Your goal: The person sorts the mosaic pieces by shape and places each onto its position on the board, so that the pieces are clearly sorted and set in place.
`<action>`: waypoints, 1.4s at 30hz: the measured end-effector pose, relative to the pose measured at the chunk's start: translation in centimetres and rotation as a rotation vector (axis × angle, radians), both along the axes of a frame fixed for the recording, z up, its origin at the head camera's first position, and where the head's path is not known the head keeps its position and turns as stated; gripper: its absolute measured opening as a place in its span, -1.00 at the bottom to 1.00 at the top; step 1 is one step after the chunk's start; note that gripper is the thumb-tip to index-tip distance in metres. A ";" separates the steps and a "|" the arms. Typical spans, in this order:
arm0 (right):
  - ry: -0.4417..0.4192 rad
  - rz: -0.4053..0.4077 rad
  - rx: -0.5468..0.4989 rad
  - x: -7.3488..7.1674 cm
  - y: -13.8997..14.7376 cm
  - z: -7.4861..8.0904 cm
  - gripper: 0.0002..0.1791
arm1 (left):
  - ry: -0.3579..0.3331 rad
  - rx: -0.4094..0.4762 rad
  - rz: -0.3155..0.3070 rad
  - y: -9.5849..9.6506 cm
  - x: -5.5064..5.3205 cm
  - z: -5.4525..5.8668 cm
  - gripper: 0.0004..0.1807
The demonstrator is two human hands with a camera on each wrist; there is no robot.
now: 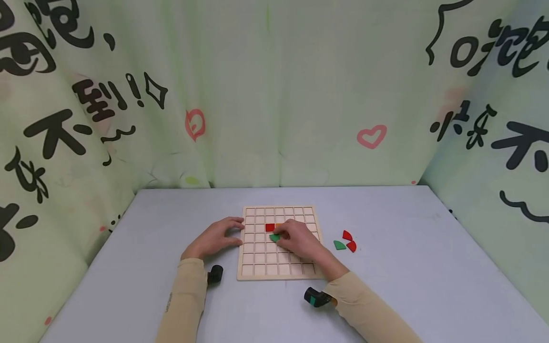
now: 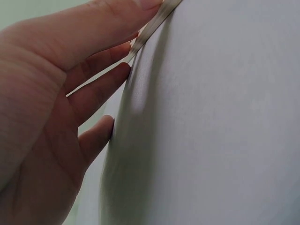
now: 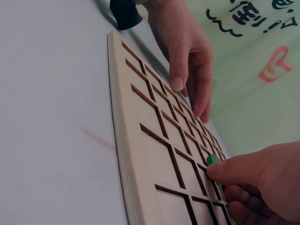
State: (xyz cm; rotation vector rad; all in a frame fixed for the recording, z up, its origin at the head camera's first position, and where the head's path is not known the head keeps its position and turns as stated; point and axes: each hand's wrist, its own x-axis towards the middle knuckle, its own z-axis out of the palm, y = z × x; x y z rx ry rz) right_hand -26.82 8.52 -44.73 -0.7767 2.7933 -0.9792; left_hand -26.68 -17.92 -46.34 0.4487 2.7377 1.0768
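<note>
A wooden grid board (image 1: 259,261) lies on the table, divided into small square cells. My right hand (image 1: 300,239) is over its middle and pinches a small green piece (image 1: 274,237) between thumb and fingers; the right wrist view shows this green piece at the thumb tip. Just above it in the grid sits a red piece (image 1: 269,227), with an orange piece (image 1: 278,225) beside it, partly covered by my fingers. At the board's left edge my left hand (image 1: 218,237) touches the frame with loosely spread fingers. In the left wrist view, the fingertips meet the board's edge (image 2: 152,33).
Right of the board lie a loose green quarter-round piece (image 1: 340,245) and two red quarter-round pieces (image 1: 351,246). The white table (image 1: 386,295) extends around the board. A pale green curtain (image 1: 317,95) with dark writing hangs behind and at both sides.
</note>
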 end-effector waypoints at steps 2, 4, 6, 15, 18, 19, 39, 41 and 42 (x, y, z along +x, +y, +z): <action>-0.004 0.007 -0.001 0.0 -0.2 0.0 -0.81 | 0.000 0.002 0.000 0.0 0.0 0.0 -0.49; -0.009 0.012 -0.004 0.0 -0.3 0.1 -0.82 | 0.000 0.002 0.001 -0.1 0.1 0.0 -0.49; -0.010 0.014 -0.007 0.0 -0.4 0.1 -0.83 | -0.001 0.005 0.003 -0.1 0.1 0.0 -0.48; -0.029 -0.030 -0.034 -0.2 -0.8 -0.2 -0.84 | -0.003 -0.001 0.000 0.0 0.1 0.2 -0.48; -0.031 -0.045 -0.035 -0.3 -0.9 -0.3 -0.83 | 0.005 -0.002 -0.008 0.0 0.1 0.2 -0.48; -0.030 -0.048 -0.034 -0.3 -0.9 -0.3 -0.83 | 0.008 -0.002 -0.012 -0.1 0.1 0.2 -0.48; -0.009 -0.052 -0.006 -0.4 -1.0 -0.5 -0.85 | 0.002 0.001 -0.007 -0.1 0.1 0.1 -0.48; -0.012 -0.052 -0.006 -0.4 -1.0 -0.5 -0.85 | 0.005 -0.001 -0.009 -0.1 0.1 0.1 -0.48; -0.013 -0.051 -0.006 -0.4 -1.0 -0.5 -0.85 | 0.004 -0.001 -0.011 -0.1 0.1 0.0 -0.48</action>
